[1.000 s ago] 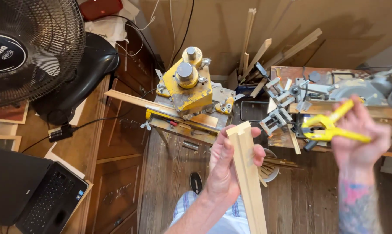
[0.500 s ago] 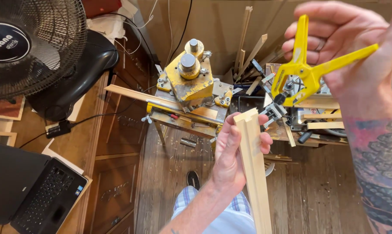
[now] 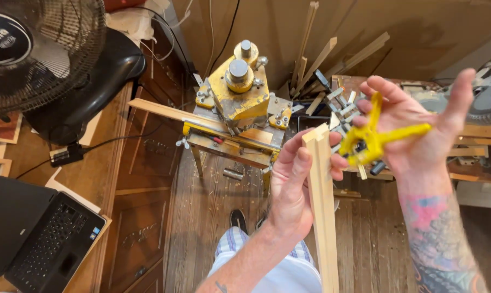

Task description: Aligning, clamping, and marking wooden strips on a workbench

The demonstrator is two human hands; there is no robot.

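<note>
The left hand [image 3: 294,190] grips two wooden strips [image 3: 322,201] upright, fingers wrapped around them. The right hand [image 3: 413,130] squeezes a yellow spring clamp [image 3: 373,138]; keep the strips' top ends flush while clamping.

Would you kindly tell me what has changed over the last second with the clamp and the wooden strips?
The right hand first lifted the yellow spring clamp high, then brought it down beside the top end of the wooden strips. It keeps hold of the clamp throughout. The left hand still grips the strips upright; the yellow machine stayed put.

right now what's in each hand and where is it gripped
Left hand grips the wooden strips near their upper end; right hand holds the yellow clamp by its handles.
</note>
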